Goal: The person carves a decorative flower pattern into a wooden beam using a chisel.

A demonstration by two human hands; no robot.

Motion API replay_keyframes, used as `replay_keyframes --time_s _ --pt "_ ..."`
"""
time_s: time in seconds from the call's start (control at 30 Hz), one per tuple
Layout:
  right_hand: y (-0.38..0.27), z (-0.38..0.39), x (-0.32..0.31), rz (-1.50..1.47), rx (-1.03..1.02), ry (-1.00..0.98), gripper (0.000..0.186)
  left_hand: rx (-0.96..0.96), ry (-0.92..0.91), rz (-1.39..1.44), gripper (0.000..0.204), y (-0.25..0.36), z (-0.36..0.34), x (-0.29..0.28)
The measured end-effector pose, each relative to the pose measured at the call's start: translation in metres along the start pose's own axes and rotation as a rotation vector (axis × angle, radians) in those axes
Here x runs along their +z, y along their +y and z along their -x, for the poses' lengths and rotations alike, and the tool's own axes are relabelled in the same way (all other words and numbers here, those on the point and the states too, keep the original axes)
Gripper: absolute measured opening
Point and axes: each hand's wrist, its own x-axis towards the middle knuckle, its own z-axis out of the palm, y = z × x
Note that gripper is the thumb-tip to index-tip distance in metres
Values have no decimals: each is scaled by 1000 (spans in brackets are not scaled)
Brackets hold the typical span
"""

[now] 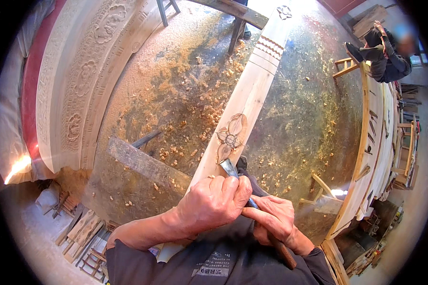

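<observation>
A wood-carving gouge (229,168) slants across in front of my chest, its metal blade up and its brown wooden handle down toward the lower right. My left hand (213,201) is closed in a fist around the shank close behind the blade. Lower down, my right hand (275,217) wraps around the same gouge, nearer the handle. At the blade's edge lies a long pale wooden board (254,80), on which a flower with petals and a round centre (230,140) is carved. Whether the edge touches the wood is hard to tell.
Below the board, wood shavings (214,99) litter the stained floor. A rough support plank (145,161) crosses under its near end, a dark trestle (235,28) under its far end. Large carved panels (85,71) stand left. Right are a long bench (361,123) and a seated person (383,54).
</observation>
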Motion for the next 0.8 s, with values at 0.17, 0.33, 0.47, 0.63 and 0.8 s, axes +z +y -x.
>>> replay_keyframes --time_s 0.17,0.33,0.47,0.63,0.8 --pt "-9 4 -10 -18 -34 19 46 85 122 2 35 0 -2 -9" --pt "-9 17 -5 91 12 69 48 161 91 -49 30 0 -4 2" --pt "-9 14 -6 78 28 44 46 141 94 -37 31 0 -2 5" --pt "-11 12 -8 70 0 46 47 151 84 -39 29 2 0 1" --pt "-8 7 -5 49 31 67 46 84 56 -10 29 2 -2 1"
